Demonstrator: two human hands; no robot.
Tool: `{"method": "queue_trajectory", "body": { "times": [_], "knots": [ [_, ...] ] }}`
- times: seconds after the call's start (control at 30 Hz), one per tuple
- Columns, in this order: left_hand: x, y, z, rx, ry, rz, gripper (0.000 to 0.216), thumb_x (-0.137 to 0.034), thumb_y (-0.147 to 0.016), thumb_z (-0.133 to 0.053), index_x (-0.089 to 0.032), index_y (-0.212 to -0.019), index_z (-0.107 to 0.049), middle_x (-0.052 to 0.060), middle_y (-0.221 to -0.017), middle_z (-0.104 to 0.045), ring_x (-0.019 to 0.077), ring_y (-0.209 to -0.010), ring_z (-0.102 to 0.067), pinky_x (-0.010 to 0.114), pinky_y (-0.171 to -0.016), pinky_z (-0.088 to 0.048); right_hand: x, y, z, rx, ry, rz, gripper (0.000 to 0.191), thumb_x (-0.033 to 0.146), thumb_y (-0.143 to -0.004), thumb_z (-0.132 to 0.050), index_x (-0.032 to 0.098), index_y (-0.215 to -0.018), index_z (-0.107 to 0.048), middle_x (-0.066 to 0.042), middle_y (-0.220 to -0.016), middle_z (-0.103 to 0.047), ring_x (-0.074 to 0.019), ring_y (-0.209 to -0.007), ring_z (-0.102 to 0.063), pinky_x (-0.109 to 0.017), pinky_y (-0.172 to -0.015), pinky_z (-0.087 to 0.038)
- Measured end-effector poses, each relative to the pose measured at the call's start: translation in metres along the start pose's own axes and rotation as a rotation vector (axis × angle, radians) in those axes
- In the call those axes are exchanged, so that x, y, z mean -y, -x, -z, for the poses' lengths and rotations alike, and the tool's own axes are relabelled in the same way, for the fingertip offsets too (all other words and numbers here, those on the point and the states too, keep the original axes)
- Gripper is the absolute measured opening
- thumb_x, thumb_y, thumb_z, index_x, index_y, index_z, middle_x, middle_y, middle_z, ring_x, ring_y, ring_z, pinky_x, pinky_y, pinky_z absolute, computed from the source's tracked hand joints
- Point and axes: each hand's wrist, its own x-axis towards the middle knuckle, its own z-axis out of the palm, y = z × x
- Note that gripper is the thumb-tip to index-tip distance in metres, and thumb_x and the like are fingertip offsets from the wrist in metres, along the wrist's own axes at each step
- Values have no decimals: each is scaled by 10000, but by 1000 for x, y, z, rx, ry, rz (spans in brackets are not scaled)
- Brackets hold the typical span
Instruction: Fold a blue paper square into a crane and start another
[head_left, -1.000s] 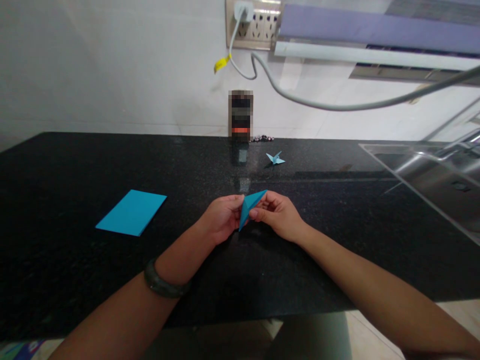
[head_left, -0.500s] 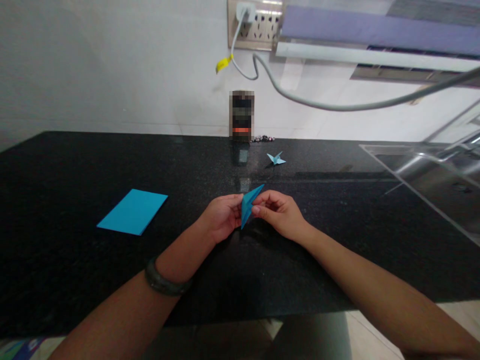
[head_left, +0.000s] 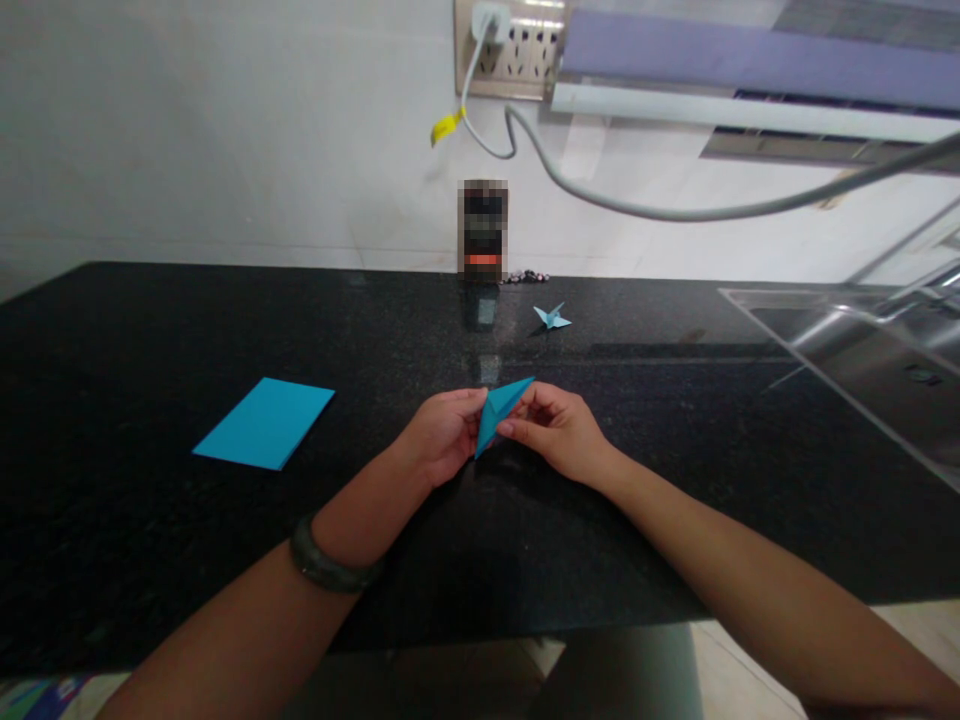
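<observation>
A small piece of folded blue paper (head_left: 501, 405), pointed at two ends, is held between my hands above the dark countertop. My left hand (head_left: 448, 430) pinches its left side, thumb on the upper edge. On the other side, my right hand (head_left: 562, 428) grips it with thumb and fingertips, which partly cover its lower right edge. Flat on the counter to the left lies a stack of blue paper (head_left: 264, 423). Farther back stands a small pale blue folded-paper figure (head_left: 553, 317) with pointed tips.
The black counter (head_left: 360, 330) meets a white wall. A blurred upright object (head_left: 483, 232) leans there beside a string of beads (head_left: 529, 277). A metal sink (head_left: 885, 370) is at right. A grey cable (head_left: 637, 208) hangs from the wall socket (head_left: 517, 50).
The folded blue paper has turned in my fingers, so more of its broad face shows and its upper tip points farther right. My hands have barely moved.
</observation>
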Motion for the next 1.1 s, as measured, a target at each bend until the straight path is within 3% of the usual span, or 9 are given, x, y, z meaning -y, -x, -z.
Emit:
{"method": "queue_trajectory", "body": {
  "times": [0.27, 0.67, 0.87, 1.1],
  "knots": [
    [1, -1, 1, 11, -16, 5, 186, -128, -814, -504, -97, -663, -608, 40, -548, -604, 95, -428, -533, 195, -420, -390, 3, 0, 0, -7, 3, -3, 223, 354, -646, -725, 204, -695, -566, 21, -667, -621, -110, -594, -564, -255, -578, -470],
    [2, -2, 3, 31, -11, 7, 199, -132, -826, -480, -90, -674, -602, 57, -582, -617, 110, -466, -556, 217, -472, -437, 3, 2, 0, 2, 123, -4, 219, 345, -661, -710, 186, -691, -564, 27, -609, -568, -88, -530, -485, -223, -505, -404],
    [1, -2, 3, 3, -15, -9, 180, -132, -837, -465, -106, -696, -576, 45, -586, -613, 112, -484, -567, 223, -498, -452, 3, 1, 0, 12, 87, -9, 154, 268, -673, -681, 189, -692, -550, 31, -618, -560, -85, -539, -485, -219, -517, -405],
    [6, 1, 1, -22, -113, -172, 82, -196, -771, -589, -135, -717, -578, 23, -656, -620, 114, -591, -585, 246, -587, -475, -6, -5, 5, -170, 79, -68, 102, 225, -654, -620, 180, -683, -533, 38, -584, -532, -90, -516, -476, -234, -518, -423]
  ]
}}
